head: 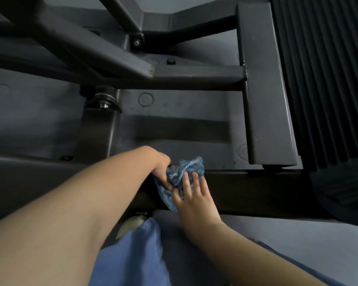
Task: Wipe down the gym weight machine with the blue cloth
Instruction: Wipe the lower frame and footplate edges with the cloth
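I judge three risks at this point. First, the blue cloth is bunched, not spread, so only a small patch meets the metal; a stroke made like this could leave streaks of unwiped surface. Second, the cloth sits on the edge of the low frame bar of the weight machine, and part of it hangs over the near face; if the grip loosens it can slide off toward the floor. Third, the bolt and bracket lie well beyond the hands; loose folds could snag if I sweep that way.

Left hand: fingers curled, thumb and fingertips pinching a fold at the left end of the cloth. It holds the cloth firmly.

Right hand: fingers nearly straight and slightly spread, laid flat on the right part of the cloth, pressing it against the bar. It grips nothing; it only presses.

The cloth lies between both hands on the bar's top edge, just in front of the ribbed weight-stack shroud's base post. A blue trouser leg shows below.
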A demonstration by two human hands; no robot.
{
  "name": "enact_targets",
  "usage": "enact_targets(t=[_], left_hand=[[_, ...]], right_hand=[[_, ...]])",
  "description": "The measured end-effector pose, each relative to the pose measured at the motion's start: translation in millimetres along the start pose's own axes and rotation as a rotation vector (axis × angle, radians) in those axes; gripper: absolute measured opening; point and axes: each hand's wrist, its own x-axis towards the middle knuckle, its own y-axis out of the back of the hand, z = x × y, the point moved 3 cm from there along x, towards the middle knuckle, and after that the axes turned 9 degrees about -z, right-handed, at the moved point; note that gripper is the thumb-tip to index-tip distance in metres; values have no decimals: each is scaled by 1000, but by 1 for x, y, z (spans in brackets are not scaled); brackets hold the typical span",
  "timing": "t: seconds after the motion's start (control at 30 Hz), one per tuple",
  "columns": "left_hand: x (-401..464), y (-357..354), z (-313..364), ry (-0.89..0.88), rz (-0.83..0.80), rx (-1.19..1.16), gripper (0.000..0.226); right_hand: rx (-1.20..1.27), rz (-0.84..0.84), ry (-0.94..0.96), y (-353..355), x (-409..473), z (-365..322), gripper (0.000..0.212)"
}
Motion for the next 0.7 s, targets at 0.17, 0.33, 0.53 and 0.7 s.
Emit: enact_targets(t=[0.17,0.33,0.53,0.7], left_hand=[[-11,-10,5,104,167,-6,62],[-32,-15,24,151,294,-53,35],[-75,12,84,-62,528,-176,31],[-99,46,111,-162,752,-424,45]], right_hand=[[-48,-39,-20,11,-12,13,46],[61,80,-49,18,-34,23,35],[123,33,-171,21,-54,48,34],[129,125,-342,63,-83,103,33]])
